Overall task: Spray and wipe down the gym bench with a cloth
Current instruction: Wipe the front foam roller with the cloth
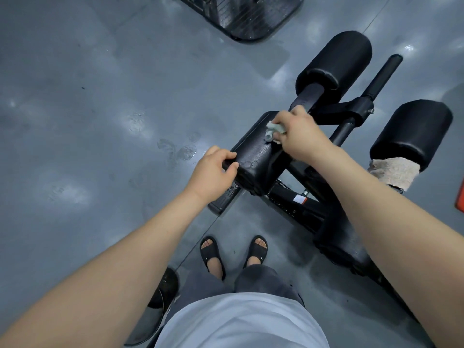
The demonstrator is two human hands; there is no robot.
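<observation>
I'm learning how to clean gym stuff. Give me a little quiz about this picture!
1. True or false: the right grip holds the cloth on the black pad.
2. What does the left grip hold? A) the pad's near end B) a spray bottle C) the metal bar
3. What is draped on the roller at the right?
Key: 1 true; 2 A; 3 a beige towel.

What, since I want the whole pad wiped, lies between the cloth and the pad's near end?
Nothing lies on the pad between the cloth in the right hand and the near end, but the left hand grips that end, its fingers covering the edge.
</observation>
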